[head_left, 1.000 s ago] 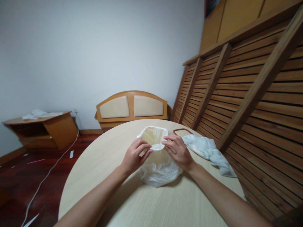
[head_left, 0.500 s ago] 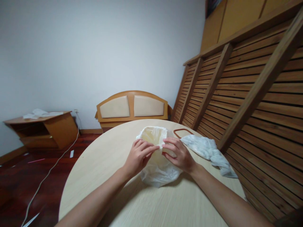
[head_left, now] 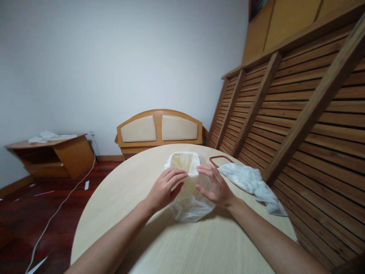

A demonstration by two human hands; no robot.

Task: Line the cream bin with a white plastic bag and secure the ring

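Observation:
A small pale bin (head_left: 180, 164) stands upright on the round table, lined with a thin white plastic bag (head_left: 189, 207) folded over its rim and hanging loose around its outside. On the near left of the rim rest the fingertips of my left hand (head_left: 167, 186), its thumb held apart below. My right hand (head_left: 218, 186) touches the near right of the rim with its fingers, thumb spread away from them. Both hands are open. Behind my right hand lies a brown rounded frame (head_left: 221, 156), with a crumpled whitish plastic bag (head_left: 245, 179) beside it.
The pale round table (head_left: 114, 213) fills the foreground. A slatted wooden frame (head_left: 273, 114) leans along the right. Behind stands a padded headboard (head_left: 159, 129). At left are a low wooden cabinet (head_left: 71, 160) and a cable (head_left: 61, 205) on the dark red floor.
My fingers have loosened from the bag at the near rim. The hands have moved slightly apart, with both thumbs now away from the fingers. The bag lies smoother over the rim.

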